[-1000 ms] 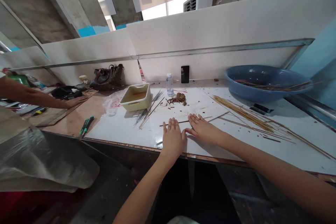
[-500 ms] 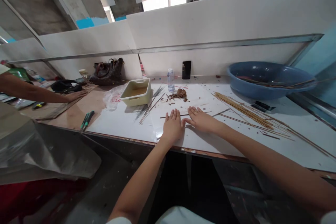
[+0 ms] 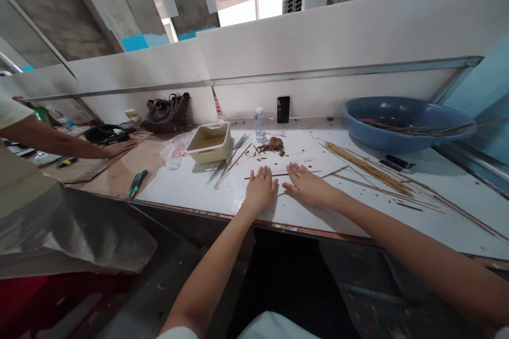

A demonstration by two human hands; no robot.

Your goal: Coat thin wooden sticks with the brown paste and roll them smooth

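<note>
My left hand and my right hand lie flat, palms down, side by side on the white worktop, fingers stretched out and holding nothing. A thin dark stick lies just beyond the fingertips. A small brown lump with scraps sits further back. To the right lies a bundle of long thin bamboo sticks. Left of the lump are several dark sticks fanned beside a pale yellow tray.
A big blue basin holding sticks stands at the back right. A small water bottle and a black phone stand by the back wall. Another person's hand rests on the brown board at left, near bags and green-handled tools.
Both hands stay flat on the worktop. The camera has pulled back and shifted slightly, so the hands look smaller and farther away.
</note>
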